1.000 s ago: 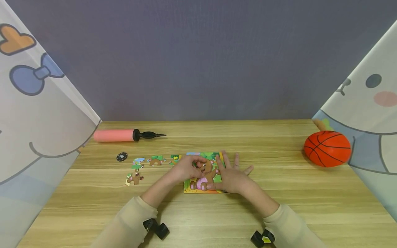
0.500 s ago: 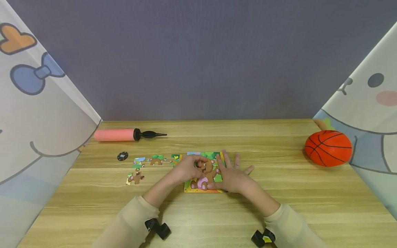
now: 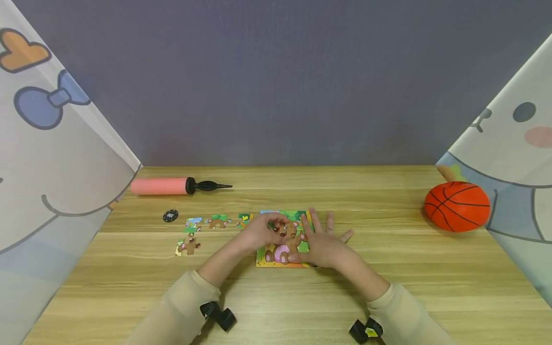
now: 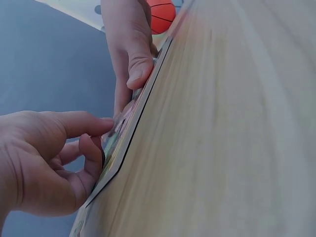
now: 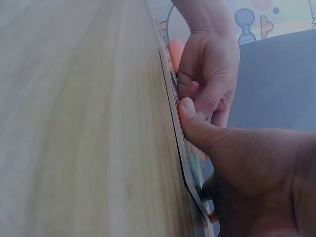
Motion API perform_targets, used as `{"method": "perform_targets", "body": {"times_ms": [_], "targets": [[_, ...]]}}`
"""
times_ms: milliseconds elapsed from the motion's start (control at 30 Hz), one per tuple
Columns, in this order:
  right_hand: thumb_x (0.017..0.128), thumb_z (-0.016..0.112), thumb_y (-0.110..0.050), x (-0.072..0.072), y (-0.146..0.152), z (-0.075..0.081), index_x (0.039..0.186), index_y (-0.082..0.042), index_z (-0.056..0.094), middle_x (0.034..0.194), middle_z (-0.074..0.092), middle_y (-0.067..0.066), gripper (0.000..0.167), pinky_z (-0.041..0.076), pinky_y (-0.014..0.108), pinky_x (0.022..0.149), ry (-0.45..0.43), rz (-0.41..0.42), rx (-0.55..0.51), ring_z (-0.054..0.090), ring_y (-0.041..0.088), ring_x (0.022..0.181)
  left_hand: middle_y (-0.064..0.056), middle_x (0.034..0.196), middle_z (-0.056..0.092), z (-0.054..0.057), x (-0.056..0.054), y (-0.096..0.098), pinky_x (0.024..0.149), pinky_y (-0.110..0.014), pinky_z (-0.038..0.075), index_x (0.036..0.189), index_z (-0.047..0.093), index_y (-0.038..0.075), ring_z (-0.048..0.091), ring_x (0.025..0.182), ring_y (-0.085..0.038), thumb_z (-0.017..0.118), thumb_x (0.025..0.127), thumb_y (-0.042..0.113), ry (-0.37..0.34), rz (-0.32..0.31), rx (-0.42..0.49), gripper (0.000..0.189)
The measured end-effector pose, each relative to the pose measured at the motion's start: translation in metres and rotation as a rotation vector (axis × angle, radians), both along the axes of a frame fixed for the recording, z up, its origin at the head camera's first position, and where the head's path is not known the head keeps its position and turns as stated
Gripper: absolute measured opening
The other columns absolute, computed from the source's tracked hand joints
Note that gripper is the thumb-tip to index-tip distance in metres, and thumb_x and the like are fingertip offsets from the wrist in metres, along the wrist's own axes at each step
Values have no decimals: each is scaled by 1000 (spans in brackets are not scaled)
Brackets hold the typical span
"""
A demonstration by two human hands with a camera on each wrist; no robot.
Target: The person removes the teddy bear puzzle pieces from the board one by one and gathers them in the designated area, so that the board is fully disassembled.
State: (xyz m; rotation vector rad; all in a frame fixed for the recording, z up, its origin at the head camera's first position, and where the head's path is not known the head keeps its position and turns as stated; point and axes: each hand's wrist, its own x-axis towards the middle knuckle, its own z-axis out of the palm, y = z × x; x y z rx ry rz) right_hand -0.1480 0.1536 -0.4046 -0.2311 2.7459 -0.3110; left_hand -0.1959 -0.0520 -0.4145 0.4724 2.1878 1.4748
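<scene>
A bear jigsaw puzzle in a flat tray lies on the table in the head view. My left hand reaches over its upper left part, thumb and index finger pinching a puzzle piece at the bear's head. From the left wrist view, the left hand has its other fingers curled near the tray edge. Across the puzzle's right side my right hand rests with fingers spread, its thumb on the lower part of the picture. Both hands hide parts of the puzzle.
Several loose puzzle pieces lie to the left of the puzzle. Behind them are a round black chip and a pink hand pump. An orange basketball sits at the far right. A grey wall stands behind the table.
At the bear's head, the piece under the left fingers has shifted and tilted slightly. The right hand has stayed in place.
</scene>
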Motion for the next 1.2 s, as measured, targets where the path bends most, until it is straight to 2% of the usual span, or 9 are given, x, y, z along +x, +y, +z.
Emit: {"method": "perform_targets", "body": {"times_ms": [167,367,667,1000,1200], "targets": [[76,63,-81,0,-1,1,164,-15,10,168,-12,10,122,1,92,87,-6,-1,4,-12,55,145,-10,113,62,-1,-1,-2,56,-27,48,127,68,9,58,69,-17,71,88,-2,-41,30,50,41],[76,63,-81,0,-1,2,164,-15,9,168,-12,10,122,1,92,86,-11,-3,5,-12,55,145,-10,103,72,-1,0,-2,54,-26,46,127,68,5,62,69,-17,64,94,-3,-102,55,113,34],[77,64,-79,0,-1,4,164,-14,10,168,-11,11,121,1,92,86,-11,-3,1,-12,55,145,-9,100,74,0,-1,-2,53,-26,45,128,67,4,62,66,-17,65,96,-2,-120,71,143,32],[78,64,-78,0,-2,4,164,-15,10,168,-11,11,120,2,92,87,-12,-3,5,-12,55,145,-11,104,73,1,-1,-5,55,-26,45,129,66,3,63,68,-17,64,96,-3,-137,66,179,34],[77,64,-79,0,-2,4,164,-14,11,168,-11,11,120,2,92,87,-8,-3,8,-11,55,145,-12,106,73,0,-1,-7,55,-25,43,130,66,2,58,66,-15,66,95,-4,-142,69,200,36]]}}
